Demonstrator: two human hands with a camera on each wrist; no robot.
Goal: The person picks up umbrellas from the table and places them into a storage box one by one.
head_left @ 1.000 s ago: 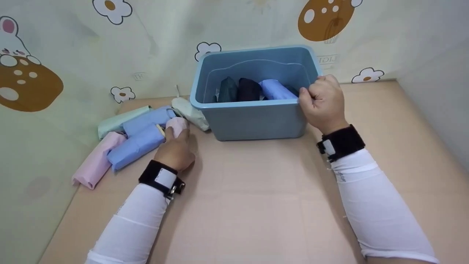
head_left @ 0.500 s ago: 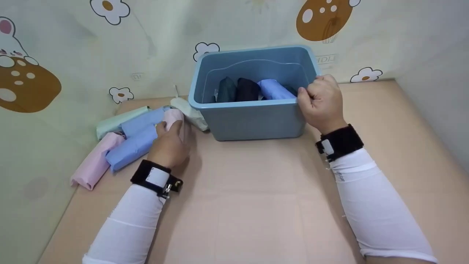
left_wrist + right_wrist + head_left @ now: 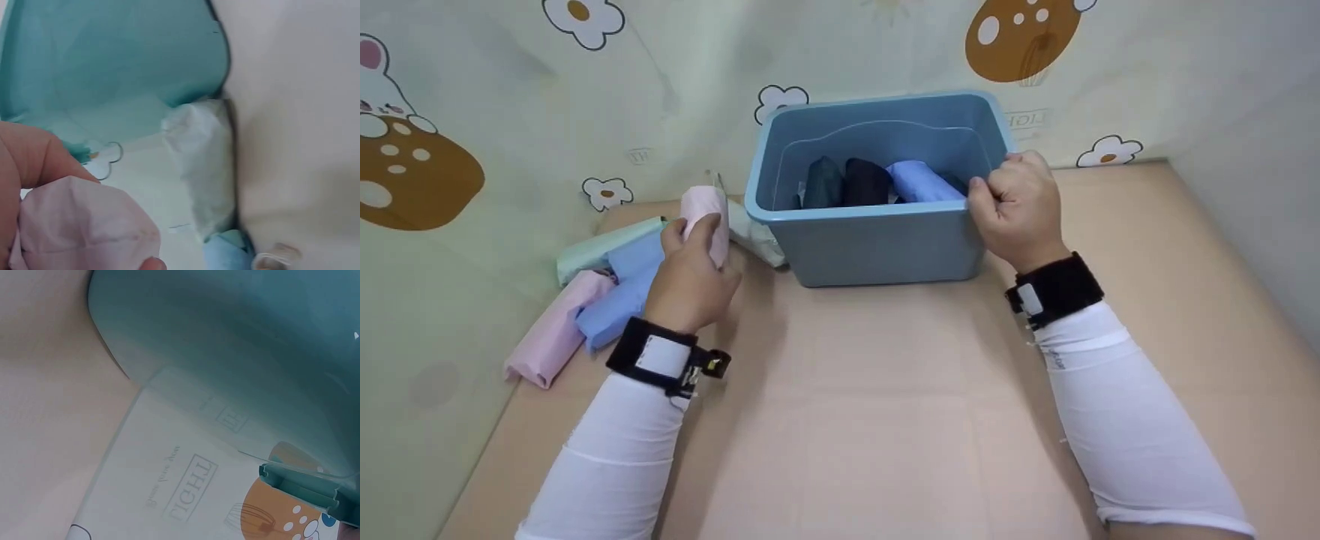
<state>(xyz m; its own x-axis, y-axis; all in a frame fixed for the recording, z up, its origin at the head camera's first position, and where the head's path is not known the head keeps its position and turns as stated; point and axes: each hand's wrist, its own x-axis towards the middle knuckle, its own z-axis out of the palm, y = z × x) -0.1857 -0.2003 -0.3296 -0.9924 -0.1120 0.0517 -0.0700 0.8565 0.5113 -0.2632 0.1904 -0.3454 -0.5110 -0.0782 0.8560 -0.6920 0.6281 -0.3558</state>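
My left hand holds a pink fabric roll upright above the left-hand pile, left of the bin. In the left wrist view the end of this pink roll is close up, with the thumb and part of a finger against it. My right hand grips the front right corner of the rim of a blue plastic bin. Inside the bin lie a dark green roll, a black roll and a blue roll. In the right wrist view only the bin's outer wall shows, not the fingers.
Left of my left hand lie a mint roll, two blue rolls partly hidden by the hand, and another pink roll. A pale green roll lies against the bin's left side. A patterned wall covering stands behind.
My left hand has taken hold of the pink roll, lifted it off the pile and moved slightly left with it. The right hand and the bin stay in place.
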